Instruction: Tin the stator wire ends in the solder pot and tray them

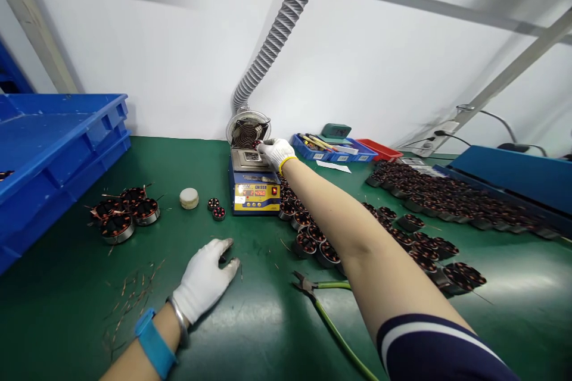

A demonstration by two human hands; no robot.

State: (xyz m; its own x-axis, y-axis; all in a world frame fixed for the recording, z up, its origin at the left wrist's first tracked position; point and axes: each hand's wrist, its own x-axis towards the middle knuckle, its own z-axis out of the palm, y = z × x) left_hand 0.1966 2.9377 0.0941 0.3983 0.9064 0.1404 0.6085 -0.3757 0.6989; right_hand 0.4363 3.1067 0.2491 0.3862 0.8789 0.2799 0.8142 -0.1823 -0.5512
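Note:
My right hand [277, 152], in a white glove with a yellow cuff, reaches over the solder pot [255, 195]. Its fingertips pinch a small motor stator [257, 144] above the pot's square opening; most of the part is hidden by the fingers. The pot is blue and yellow with a lit red display. My left hand [205, 277], gloved in white, rests on the green table with thumb and forefinger apart, holding nothing. Beyond it sit two small round stators [218, 213] with red and dark tops, beside a round pale block [189, 198].
Green-handled cutters [305, 286] lie near my right forearm. Larger copper-wound stators stand left [117, 227] and in rows right [306, 244]. Blue crates [102, 131] flank the left side. A grey duct [286, 21] hangs to a fan behind the pot. Wire scraps [134, 292] litter the table.

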